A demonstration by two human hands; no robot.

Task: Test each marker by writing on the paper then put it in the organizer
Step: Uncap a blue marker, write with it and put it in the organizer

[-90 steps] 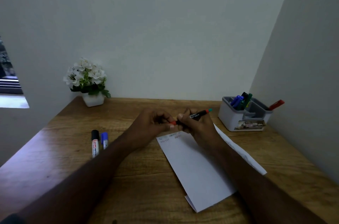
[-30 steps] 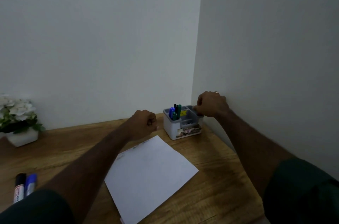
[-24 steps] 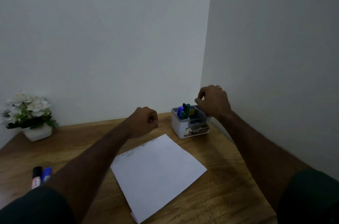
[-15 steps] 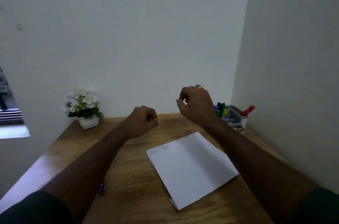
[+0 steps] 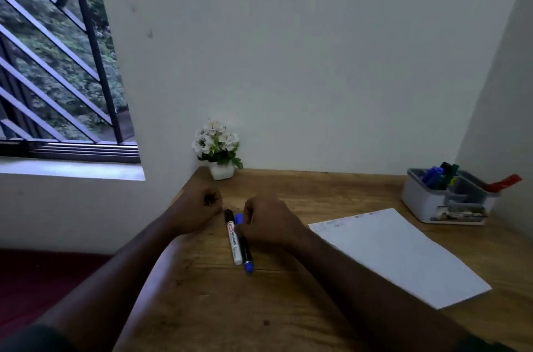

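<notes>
Two markers lie side by side on the wooden desk [image 5: 230, 308]: a white marker with a black cap [image 5: 233, 242] and a blue marker [image 5: 247, 258] just right of it. My right hand [image 5: 269, 223] is curled over the blue marker's upper part, fingertips pinching it while it lies on the desk. My left hand [image 5: 199, 209] rests as a fist left of the markers, holding nothing. The white paper [image 5: 398, 253] lies to the right. The grey organizer [image 5: 418, 201] stands at the back right, holding blue [image 5: 432, 176], green [image 5: 450, 172] and red [image 5: 503, 183] markers.
A small white pot of white flowers [image 5: 219, 147] stands at the desk's back left corner against the wall. A barred window [image 5: 54, 63] is on the left. Walls close off the desk's back and right sides.
My right hand left the organizer, where the red marker now sits, and swung left across the paper to the blue marker. My view turned left. The left fist stayed curled.
</notes>
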